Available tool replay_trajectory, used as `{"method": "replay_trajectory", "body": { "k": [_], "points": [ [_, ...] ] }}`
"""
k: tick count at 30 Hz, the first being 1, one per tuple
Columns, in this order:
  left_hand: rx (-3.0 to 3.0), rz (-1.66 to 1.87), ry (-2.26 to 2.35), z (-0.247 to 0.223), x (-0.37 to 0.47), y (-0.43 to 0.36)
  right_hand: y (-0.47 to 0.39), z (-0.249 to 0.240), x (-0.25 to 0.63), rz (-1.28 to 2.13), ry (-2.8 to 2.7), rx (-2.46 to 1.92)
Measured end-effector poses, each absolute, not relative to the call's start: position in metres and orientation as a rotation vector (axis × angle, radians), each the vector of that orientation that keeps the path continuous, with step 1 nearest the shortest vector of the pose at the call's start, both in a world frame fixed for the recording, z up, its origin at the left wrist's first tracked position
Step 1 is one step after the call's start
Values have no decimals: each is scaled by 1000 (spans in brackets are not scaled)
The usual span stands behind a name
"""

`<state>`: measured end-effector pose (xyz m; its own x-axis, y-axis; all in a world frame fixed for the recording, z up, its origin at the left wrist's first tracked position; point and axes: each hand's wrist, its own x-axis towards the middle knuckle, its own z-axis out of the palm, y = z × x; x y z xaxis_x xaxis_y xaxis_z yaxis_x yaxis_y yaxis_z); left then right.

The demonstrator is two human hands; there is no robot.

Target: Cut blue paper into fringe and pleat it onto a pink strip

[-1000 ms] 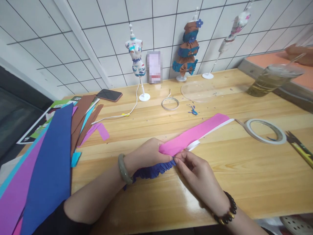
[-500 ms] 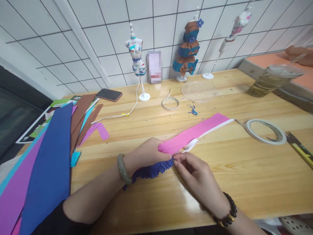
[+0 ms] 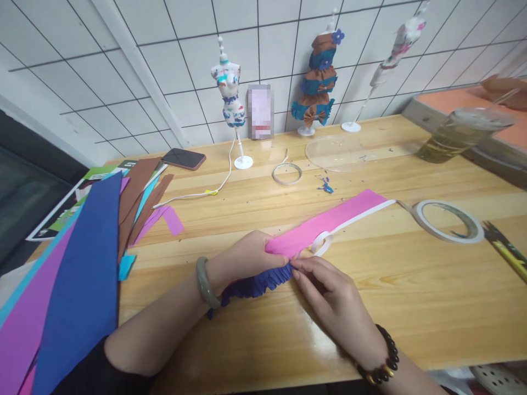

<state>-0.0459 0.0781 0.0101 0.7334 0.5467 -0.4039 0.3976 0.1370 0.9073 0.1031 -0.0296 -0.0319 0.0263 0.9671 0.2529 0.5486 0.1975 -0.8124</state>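
A pink strip [image 3: 341, 218] lies on the counter [image 3: 411, 296], a blue ruffle [image 3: 259, 284] at its near end. The left hand [image 3: 251, 255] keeps its grip clamped on the strip; the right hand [image 3: 335, 293] pinches the ruffle.

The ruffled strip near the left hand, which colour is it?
The ruffled strip is dark blue; the head view shows it best.

Bench [image 3: 428, 291]: bright, with pale glare at near side
Right hand [image 3: 331, 296]: soft shadow underneath
Wall tiles [image 3: 280, 49]: stretched toward left and right edges
Cup [image 3: 453, 134]: rather blurred
Upright panel [image 3: 261, 111]: pixelated
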Motion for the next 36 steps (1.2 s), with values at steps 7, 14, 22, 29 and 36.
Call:
{"method": "replay_trajectory", "body": {
  "k": [7, 14, 22, 29, 36],
  "points": [
    [1485, 115, 849, 8, -47, 78, -29, -31, 101, 514, -1697, -1435],
    [1510, 100, 867, 9, -46, 78, -30, -33, 102, 519, -1655, -1511],
    [1547, 76, 902, 15, -43, 77, -27, -29, 99, 691, -1563, -1573],
    [1510, 66, 882, 11, -45, 77, -27, -29, 99, 746, -1553, -1601],
    [1515, 88, 902, 15, -44, 76, -27, -27, 98, 728, -1547, -1649]
  ]
}}
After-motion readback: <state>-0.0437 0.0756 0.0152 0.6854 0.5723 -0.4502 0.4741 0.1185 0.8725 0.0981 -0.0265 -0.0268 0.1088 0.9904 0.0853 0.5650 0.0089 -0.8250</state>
